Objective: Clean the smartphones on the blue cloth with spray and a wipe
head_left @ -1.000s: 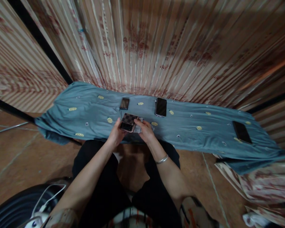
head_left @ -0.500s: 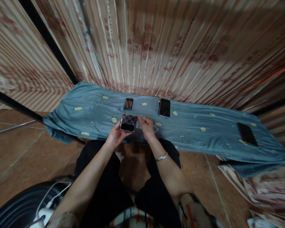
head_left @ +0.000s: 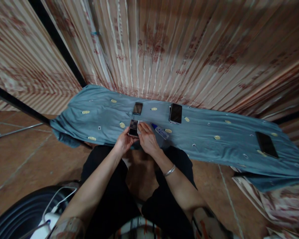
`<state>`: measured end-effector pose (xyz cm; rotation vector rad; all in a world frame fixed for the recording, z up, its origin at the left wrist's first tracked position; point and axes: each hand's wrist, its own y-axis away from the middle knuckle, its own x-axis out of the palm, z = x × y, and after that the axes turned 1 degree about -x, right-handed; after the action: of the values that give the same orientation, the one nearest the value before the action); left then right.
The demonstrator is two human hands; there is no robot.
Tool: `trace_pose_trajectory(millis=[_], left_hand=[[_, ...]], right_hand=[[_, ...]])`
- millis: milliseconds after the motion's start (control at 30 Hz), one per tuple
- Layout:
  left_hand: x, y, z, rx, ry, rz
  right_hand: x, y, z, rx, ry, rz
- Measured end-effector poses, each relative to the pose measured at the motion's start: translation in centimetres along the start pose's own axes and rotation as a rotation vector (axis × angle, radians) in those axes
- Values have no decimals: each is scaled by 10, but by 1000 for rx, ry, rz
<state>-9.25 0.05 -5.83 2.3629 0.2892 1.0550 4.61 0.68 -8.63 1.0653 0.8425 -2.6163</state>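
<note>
The left hand [head_left: 124,142] grips a small phone [head_left: 133,128] by its near end, fingers curled under it and thumb at its edge; the phone is squarish and compact, its upper half a black-and-grey chequered pattern, its lower half a dark glossy panel, with a thin pale rim round the body; it sits tilted, held just above the near edge of the cloth [head_left: 201,142], between the two hands. The right hand [head_left: 147,137] lies against the phone's right side, fingers bent and pressing a small white piece [head_left: 140,123] to it; what that piece is cannot be told; a silver bangle [head_left: 169,171] circles the right wrist.

The cloth is blue-grey, dotted with yellow ovals, spread long across the floor [head_left: 20,156] in front of striped, red-printed panels [head_left: 164,49]; just right of the right hand lies a small clear bottle [head_left: 160,131] with a blue cap, on its side; beyond the hands a second small phone [head_left: 138,108] lies flat on the cloth; to its right a larger black phone [head_left: 175,113] rests on the cloth too; far to the right a third dark phone [head_left: 266,144] lies near the cloth's end, well apart from the rest. The person sits with legs in black trousers [head_left: 109,199]; a dark round thing with a white cable [head_left: 57,204] shows at lower left.
</note>
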Motion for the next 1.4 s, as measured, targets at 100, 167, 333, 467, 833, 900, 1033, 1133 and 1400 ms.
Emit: trace_pose_trajectory(millis=[100, 167, 333, 467, 833, 900, 1033, 1133, 1400], left_hand=[[-1, -3, 1, 30, 20, 0], [-1, -3, 3, 33, 2, 22], [2, 6, 11, 20, -46, 37], [3, 7, 17, 33, -21, 16], [8, 0, 8, 83, 70, -124], [10, 1, 5, 109, 95, -140], [11, 4, 1, 85, 93, -142], [11, 5, -2, 42, 76, -105], [19, 2, -4, 92, 176, -16]], right_hand=[[-1, 3, 1, -17, 13, 19], [-4, 3, 2, -10, 30, 12], [-8, -4, 6, 26, 95, 11], [-3, -8, 11, -4, 109, 42], [13, 3, 20, -167, 72, 118], [14, 5, 20, -200, 71, 126], [12, 8, 20, -221, 96, 122], [6, 8, 19, -202, 139, 117], [-4, 14, 6, -133, 196, 56]])
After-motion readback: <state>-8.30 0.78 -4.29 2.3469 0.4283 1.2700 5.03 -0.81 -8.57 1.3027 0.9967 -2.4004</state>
